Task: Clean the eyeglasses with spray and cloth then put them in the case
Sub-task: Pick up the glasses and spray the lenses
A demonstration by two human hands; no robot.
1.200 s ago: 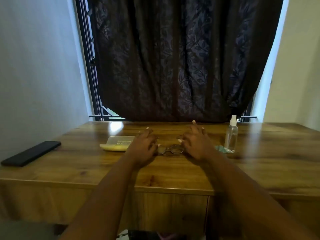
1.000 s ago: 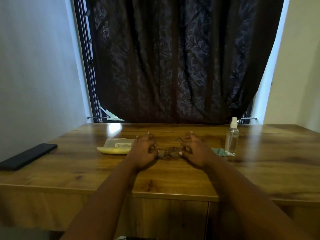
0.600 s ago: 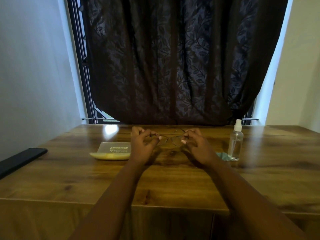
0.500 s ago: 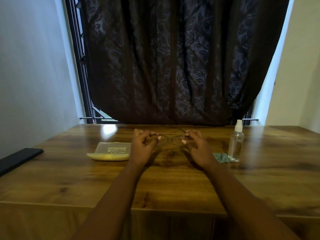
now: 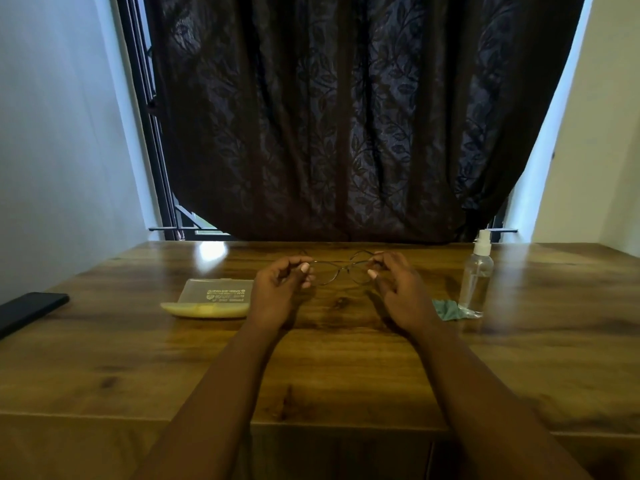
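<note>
- Although the eyeglasses are already lifted off the wooden table (image 5: 346,375), none of the cleaning appears to have begun, judging from how everything lies
- Far left, a dark phone (image 5: 29,311) lies flat near the table's edge, well apart from the work
- Next, the eyeglass case (image 5: 213,299), pale yellow with a clear lid, sits closed on the table just left of the hands; it looks untouched, so putting the glasses away is still to come
- The left hand (image 5: 277,289) has its fingers and thumb curled, pinching the left end of the frame
- Between the hands, the thin-framed eyeglasses (image 5: 341,271) hang in the air above the table, lenses side by side; whether the arms are folded is too faint to tell
- The right hand (image 5: 398,289) pinches the right end of the frame in the same way
- Just right of that wrist, a small teal cloth (image 5: 446,310) lies crumpled on the table, not picked up
- Beside the cloth, touching or nearly so, a clear spray bottle (image 5: 476,278) with a white nozzle stands upright, unused as far as can be seen
- Left to do: spray, wipe, then case the glasses
</note>
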